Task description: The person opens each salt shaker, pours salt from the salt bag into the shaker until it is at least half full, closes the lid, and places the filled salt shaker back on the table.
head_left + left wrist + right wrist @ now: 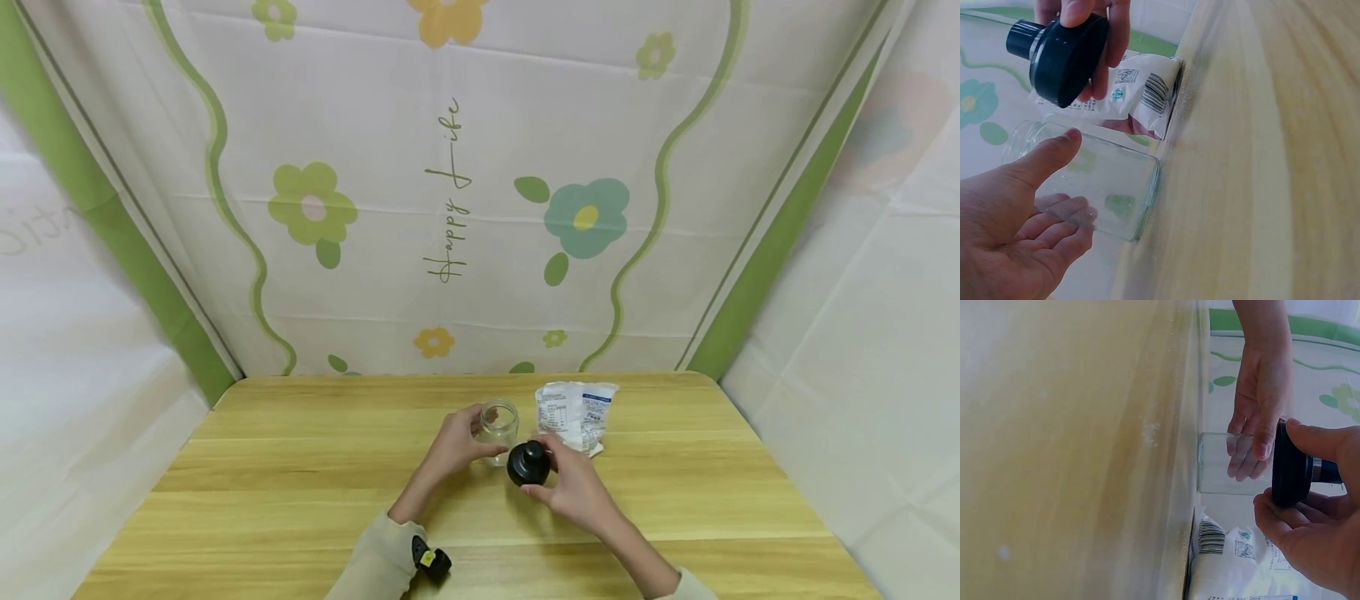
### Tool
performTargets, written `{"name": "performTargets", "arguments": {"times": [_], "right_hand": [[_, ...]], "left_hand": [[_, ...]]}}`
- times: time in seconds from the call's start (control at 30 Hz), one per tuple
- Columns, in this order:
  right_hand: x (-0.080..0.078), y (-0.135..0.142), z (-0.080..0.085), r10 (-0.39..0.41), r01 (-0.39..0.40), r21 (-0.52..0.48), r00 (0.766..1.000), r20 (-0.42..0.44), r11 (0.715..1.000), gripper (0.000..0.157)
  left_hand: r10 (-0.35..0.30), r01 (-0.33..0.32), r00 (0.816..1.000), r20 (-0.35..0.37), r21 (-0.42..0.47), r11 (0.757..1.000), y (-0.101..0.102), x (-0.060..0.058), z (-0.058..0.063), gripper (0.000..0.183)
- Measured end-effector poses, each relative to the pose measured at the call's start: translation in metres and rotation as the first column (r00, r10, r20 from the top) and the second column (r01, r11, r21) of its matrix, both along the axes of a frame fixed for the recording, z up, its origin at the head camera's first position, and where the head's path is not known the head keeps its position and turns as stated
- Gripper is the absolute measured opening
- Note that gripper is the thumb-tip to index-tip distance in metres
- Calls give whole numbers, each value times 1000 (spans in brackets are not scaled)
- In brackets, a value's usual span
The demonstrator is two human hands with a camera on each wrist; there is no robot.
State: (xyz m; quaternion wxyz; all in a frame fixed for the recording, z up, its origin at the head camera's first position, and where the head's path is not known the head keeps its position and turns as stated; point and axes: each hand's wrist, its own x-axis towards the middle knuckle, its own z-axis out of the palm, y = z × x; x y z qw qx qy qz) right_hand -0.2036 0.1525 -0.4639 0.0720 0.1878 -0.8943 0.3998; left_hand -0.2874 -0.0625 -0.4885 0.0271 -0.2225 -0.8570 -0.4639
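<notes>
A clear glass jar (501, 422) with an uncovered mouth stands upright on the wooden table. My left hand (454, 443) holds it from the left, thumb on the near side and fingers round the far side, as the left wrist view shows. No contents are visible through the jar's glass (1119, 175). In my right hand (576, 485) is a black lid (528, 463) with a narrow knob-like cap on top, pinched by its rim between thumb and fingers. The lid is apart from the jar, just to the right of it and nearer to me.
Behind my right hand a white printed plastic bag (573, 410) with a barcode stands on the table (300, 467). White specks lie on the tabletop in the right wrist view. Flower-patterned cloth (450, 167) hangs at the back and both sides.
</notes>
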Motion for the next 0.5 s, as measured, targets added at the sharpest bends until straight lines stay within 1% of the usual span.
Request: {"name": "performTargets", "arguments": {"times": [0.03,0.23,0.37,0.5], "right_hand": [[0,1,-1,10,-10,7,1000,-2,1000,63],[0,3,-4,70,-70,7,997,22,998,63],[1,4,-6,88,-89,23,995,35,996,66],[1,4,-7,107,-109,46,994,29,993,67]], "left_hand": [[0,0,1000,-6,0,1000,0,0,0,61],[11,-11,1000,12,6,1000,0,-1,1,60],[5,-5,1000,22,6,1000,0,-1,1,63],[3,-3,1000,31,7,1000,0,-1,0,66]]}}
